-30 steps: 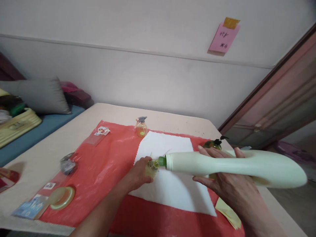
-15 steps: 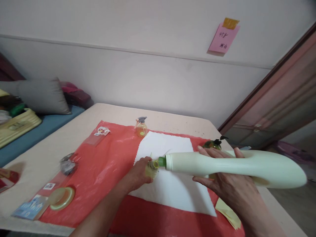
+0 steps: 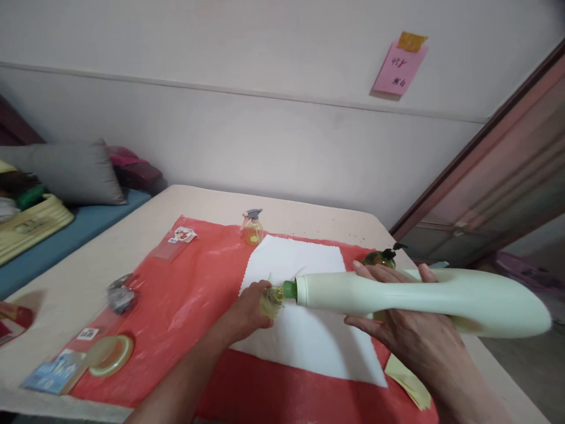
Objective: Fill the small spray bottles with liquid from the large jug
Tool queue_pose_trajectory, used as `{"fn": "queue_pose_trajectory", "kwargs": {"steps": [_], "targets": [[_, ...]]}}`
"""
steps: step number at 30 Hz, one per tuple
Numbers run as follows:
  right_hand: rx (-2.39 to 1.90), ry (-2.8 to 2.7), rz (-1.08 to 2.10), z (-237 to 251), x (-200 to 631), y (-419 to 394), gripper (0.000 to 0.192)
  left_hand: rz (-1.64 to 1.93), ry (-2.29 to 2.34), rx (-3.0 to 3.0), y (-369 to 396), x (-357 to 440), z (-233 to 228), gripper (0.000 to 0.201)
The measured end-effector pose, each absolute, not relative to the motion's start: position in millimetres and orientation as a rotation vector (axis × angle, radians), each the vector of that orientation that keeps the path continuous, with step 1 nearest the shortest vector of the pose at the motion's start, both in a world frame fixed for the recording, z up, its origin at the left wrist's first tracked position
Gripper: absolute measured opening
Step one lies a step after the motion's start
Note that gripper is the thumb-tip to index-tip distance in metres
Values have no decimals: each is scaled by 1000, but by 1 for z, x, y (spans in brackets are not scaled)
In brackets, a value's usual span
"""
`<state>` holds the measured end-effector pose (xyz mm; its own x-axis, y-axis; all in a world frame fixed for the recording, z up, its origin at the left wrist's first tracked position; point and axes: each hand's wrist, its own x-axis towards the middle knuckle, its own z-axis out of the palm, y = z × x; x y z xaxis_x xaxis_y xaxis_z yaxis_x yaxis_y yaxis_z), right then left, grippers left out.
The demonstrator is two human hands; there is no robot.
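Table's red mat point(image 3: 185, 306) mid-area: right hand point(image 3: 410, 335) grips tipped pale green bottle point(image 3: 419, 297), spout at small bottle point(image 3: 271, 301) clasped by left hand point(image 3: 247, 312) on white cloth point(image 3: 304, 330); fill level unclear.

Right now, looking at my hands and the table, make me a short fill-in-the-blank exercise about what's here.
1. The right hand holds a big pale green bottle lying almost ____.
2. The left hand grips a small yellow bottle resting on the ____ cloth.
3. The note stuck on the wall is ____.
4. The red sheet lies under the white ____.

Missing words: sideways; white; pink; cloth
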<state>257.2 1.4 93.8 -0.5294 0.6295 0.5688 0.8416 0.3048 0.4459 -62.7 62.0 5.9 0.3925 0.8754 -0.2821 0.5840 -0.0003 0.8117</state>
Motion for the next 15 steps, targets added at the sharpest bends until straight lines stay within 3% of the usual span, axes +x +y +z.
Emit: {"fn": "queue_pose_trajectory", "kwargs": {"steps": [15], "targets": [[-1337,-2286,-1021,94,257,2,87,378,1289,1658,61,-62,8,80]]}}
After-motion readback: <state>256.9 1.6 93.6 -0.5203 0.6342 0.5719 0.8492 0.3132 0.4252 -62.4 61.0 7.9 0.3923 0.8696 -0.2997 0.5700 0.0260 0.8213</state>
